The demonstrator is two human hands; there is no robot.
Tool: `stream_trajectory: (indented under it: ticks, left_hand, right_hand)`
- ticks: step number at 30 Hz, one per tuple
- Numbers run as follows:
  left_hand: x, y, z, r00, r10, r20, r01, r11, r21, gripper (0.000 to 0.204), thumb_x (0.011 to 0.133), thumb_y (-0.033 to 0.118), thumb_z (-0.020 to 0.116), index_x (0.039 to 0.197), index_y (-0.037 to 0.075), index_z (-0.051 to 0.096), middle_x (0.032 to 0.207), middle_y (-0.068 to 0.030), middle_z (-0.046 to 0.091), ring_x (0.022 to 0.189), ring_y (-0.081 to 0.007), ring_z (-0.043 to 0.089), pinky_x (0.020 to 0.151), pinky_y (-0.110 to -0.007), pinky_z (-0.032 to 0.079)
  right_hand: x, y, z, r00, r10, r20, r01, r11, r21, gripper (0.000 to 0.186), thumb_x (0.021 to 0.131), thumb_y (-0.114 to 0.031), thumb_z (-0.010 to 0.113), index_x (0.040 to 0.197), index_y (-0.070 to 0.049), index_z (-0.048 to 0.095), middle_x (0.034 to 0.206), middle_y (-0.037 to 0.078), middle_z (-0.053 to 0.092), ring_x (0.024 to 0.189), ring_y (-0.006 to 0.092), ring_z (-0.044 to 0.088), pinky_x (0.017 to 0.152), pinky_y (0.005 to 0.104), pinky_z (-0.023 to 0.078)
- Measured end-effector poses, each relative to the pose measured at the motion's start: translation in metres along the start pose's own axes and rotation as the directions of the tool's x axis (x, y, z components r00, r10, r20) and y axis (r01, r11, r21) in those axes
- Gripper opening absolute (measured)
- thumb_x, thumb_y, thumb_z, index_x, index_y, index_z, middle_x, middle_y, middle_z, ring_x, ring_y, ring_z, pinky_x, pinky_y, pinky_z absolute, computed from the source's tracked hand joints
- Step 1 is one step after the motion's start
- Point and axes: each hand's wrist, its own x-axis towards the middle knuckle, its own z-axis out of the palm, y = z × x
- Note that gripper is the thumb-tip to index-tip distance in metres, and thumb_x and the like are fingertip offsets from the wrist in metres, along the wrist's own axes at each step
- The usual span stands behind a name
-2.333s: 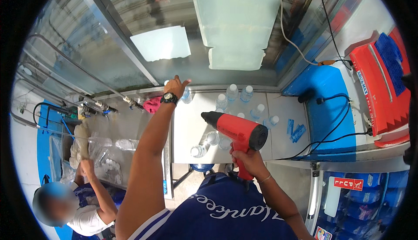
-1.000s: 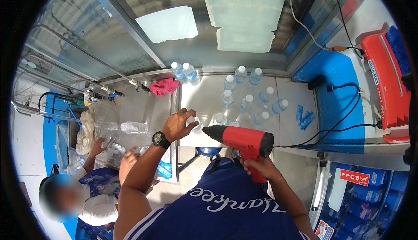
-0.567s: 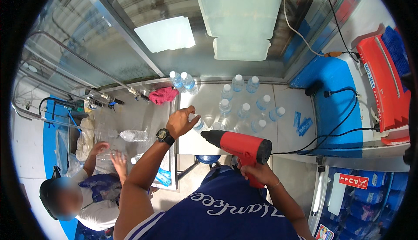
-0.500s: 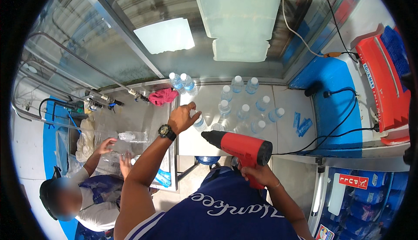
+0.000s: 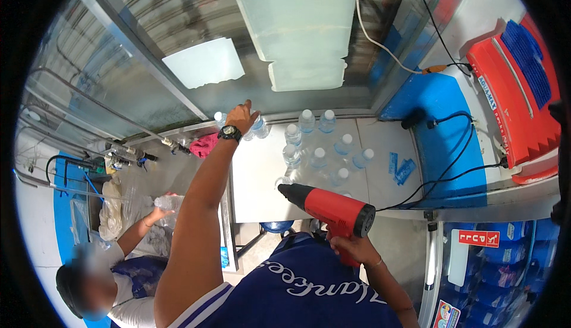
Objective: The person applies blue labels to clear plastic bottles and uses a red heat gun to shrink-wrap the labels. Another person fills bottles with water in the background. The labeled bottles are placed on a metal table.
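My right hand (image 5: 350, 246) grips the handle of a red and black heat gun (image 5: 336, 208), its nozzle pointing left toward a clear bottle (image 5: 284, 181) partly hidden by the tip. My left arm stretches far forward over the white counter. At the back left, my left hand (image 5: 240, 119) is at the top of a small water bottle (image 5: 260, 128), fingers around its cap area and partly hiding it. Another capped bottle (image 5: 220, 118) stands just left of that hand. Several capped water bottles (image 5: 319, 158) stand loosely grouped in the middle of the counter (image 5: 256, 197).
Blue plastic strips (image 5: 403, 170) lie to the right of the bottles. Black cables (image 5: 443, 190) run along the right wall by a red case (image 5: 516, 99). A pink cloth (image 5: 204, 145) and metal taps (image 5: 175, 144) are at left. Nearby, a co-worker's hand (image 5: 159, 212) holds a clear bottle (image 5: 169, 202).
My left hand has moved forward and left with a bottle, to the bottles at the back left. The heat gun remains in my right hand. The view has shifted slightly.
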Motion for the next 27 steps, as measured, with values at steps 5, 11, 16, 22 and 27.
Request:
stream_trajectory:
  ticks: [5,11,16,22,27]
  left_hand:
    - [-0.013,0.015,-0.009,0.994,0.036,-0.107,-0.029,0.997,0.069,0.057,0.095,0.051,0.068,0.127,0.005,0.060,0.112,-0.0251,0.068,0.100,-0.0449,0.068,0.083,-0.052,0.056]
    - [-0.072,0.056,-0.022,0.924,0.335,-0.186,-0.383,0.824,-0.417,0.044,0.093,0.028,0.078,0.130,0.009,0.063,0.126,-0.0165,0.062,0.105,-0.0392,0.065,0.088,-0.047,0.055]
    - [-0.101,0.094,-0.004,0.740,0.671,0.045,-0.601,0.691,-0.401,0.035,0.094,0.015,0.073,0.128,0.014,0.067,0.128,-0.0151,0.060,0.113,-0.0379,0.062,0.096,-0.045,0.052]
    - [-0.104,0.083,-0.002,0.787,0.615,0.048,-0.551,0.736,-0.393,0.026,0.091,0.003,0.072,0.115,0.011,0.068,0.117,-0.0133,0.063,0.107,-0.0360,0.064,0.092,-0.045,0.053]
    - [-0.114,0.074,-0.020,0.811,0.585,-0.008,-0.548,0.756,-0.358,0.028,0.090,0.002,0.072,0.117,0.011,0.067,0.118,-0.0139,0.062,0.104,-0.0369,0.065,0.088,-0.045,0.055]
  right_hand:
    - [-0.007,0.007,-0.004,0.999,-0.002,-0.053,0.002,1.000,0.001,0.030,0.096,-0.007,0.068,0.125,-0.002,0.061,0.102,0.006,0.068,0.078,0.0132,0.064,0.066,0.0294,0.055]
    - [-0.021,0.003,-0.012,0.994,-0.031,-0.103,0.035,0.999,0.034,0.027,0.096,-0.007,0.069,0.122,-0.003,0.063,0.099,0.005,0.068,0.078,0.0123,0.064,0.065,0.0290,0.054]
    - [-0.020,-0.003,-0.014,0.972,-0.088,-0.218,0.107,0.991,0.076,0.034,0.091,0.000,0.067,0.124,0.001,0.059,0.101,0.009,0.066,0.074,0.0142,0.063,0.062,0.0289,0.053]
    - [0.020,-0.001,-0.020,0.973,-0.114,-0.199,0.120,0.993,0.019,0.035,0.094,-0.005,0.067,0.128,0.000,0.058,0.101,0.008,0.067,0.076,0.0135,0.064,0.061,0.0289,0.054]
    - [0.040,-0.003,-0.015,0.978,-0.060,-0.199,0.070,0.997,0.043,0.037,0.090,-0.004,0.066,0.125,0.003,0.056,0.098,0.011,0.064,0.072,0.0150,0.063,0.058,0.0295,0.054]
